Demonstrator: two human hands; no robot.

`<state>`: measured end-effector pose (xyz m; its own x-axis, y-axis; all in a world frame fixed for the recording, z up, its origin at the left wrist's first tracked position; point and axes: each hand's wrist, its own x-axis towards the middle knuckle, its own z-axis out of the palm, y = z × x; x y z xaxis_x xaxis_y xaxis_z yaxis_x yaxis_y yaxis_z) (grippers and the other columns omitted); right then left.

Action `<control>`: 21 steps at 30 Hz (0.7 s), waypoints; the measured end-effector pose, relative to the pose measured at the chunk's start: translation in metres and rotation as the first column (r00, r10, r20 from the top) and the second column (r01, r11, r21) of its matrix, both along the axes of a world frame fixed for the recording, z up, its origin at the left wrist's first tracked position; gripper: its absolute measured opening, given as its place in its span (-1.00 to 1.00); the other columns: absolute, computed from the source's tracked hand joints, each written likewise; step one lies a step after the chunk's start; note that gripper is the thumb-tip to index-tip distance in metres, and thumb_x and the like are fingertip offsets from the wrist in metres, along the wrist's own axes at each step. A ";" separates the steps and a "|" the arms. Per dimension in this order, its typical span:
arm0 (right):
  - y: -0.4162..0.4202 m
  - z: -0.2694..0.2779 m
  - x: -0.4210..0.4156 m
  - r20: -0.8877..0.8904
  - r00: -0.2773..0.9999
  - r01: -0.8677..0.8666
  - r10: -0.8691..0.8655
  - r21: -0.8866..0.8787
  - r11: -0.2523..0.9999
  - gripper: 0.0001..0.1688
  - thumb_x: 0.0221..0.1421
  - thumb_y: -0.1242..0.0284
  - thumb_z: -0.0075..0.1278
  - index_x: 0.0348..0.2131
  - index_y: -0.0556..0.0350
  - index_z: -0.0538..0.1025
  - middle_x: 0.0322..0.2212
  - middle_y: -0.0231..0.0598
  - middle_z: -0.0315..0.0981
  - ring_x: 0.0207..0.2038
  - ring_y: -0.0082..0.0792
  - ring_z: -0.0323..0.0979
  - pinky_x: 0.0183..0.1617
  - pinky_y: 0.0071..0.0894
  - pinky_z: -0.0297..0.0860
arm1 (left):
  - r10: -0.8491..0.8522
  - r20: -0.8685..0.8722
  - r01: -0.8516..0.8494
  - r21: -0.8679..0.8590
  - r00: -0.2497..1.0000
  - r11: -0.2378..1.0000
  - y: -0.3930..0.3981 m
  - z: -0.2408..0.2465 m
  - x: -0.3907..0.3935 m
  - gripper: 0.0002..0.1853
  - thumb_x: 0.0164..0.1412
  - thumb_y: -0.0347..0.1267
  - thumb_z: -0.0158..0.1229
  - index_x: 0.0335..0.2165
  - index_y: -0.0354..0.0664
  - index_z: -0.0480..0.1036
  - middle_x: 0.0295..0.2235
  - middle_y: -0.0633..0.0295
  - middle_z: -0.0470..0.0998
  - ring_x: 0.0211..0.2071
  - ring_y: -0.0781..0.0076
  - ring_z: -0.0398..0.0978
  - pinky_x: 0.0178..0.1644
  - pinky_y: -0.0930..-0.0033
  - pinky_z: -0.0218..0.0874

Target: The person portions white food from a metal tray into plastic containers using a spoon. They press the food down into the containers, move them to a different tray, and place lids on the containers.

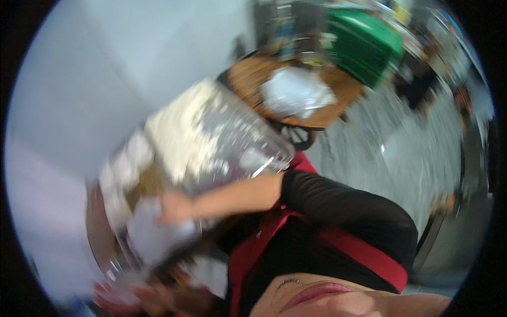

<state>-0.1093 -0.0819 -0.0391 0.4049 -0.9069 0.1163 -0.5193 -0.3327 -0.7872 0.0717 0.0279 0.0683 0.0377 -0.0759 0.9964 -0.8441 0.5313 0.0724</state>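
Note:
The view is strongly blurred and tilted. My right hand (pixel 174 209) reaches in from a black sleeve and grips the upper edge of a pale white object (pixel 152 233); its exact kind is too smeared to tell. Just beyond that hand lies a clear shallow tray (pixel 245 138), partly covered with a cream-white floury or doughy mass (pixel 186 134). Several rounded white lumps (pixel 126 158) sit beside the tray on a brown surface (pixel 147 186). Low at the left, my left hand (pixel 152 295) shows as a blur near a clear and reddish thing (pixel 117 291); its hold is unclear.
Past the tray stands a wooden table or stool (pixel 249 75) bearing a white plastic bag (pixel 297 91). A green crate or box (pixel 362 45) is behind it. A pale wall (pixel 99 79) borders the left. Grey flooring (pixel 376 146) stretches to the right.

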 end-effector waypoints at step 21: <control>-0.011 0.000 0.012 0.311 0.898 0.264 -0.311 0.185 0.947 -0.42 -0.10 0.13 0.09 -0.32 0.32 0.33 -0.67 -0.09 0.40 -0.52 -0.19 0.47 -0.35 -0.26 0.37 | -0.094 -0.756 0.148 0.003 0.648 0.989 0.067 -0.039 -0.018 0.12 -0.11 0.38 -0.11 0.12 -0.35 -0.02 0.03 -0.14 0.22 0.07 -0.03 0.18 0.08 -0.03 0.02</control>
<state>-0.0975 -0.0931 -0.0392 0.0834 -0.9943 0.0667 -0.2768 -0.0874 -0.9569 0.0540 0.0951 0.0296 0.7577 -0.1922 0.6236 -0.4141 0.5970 0.6871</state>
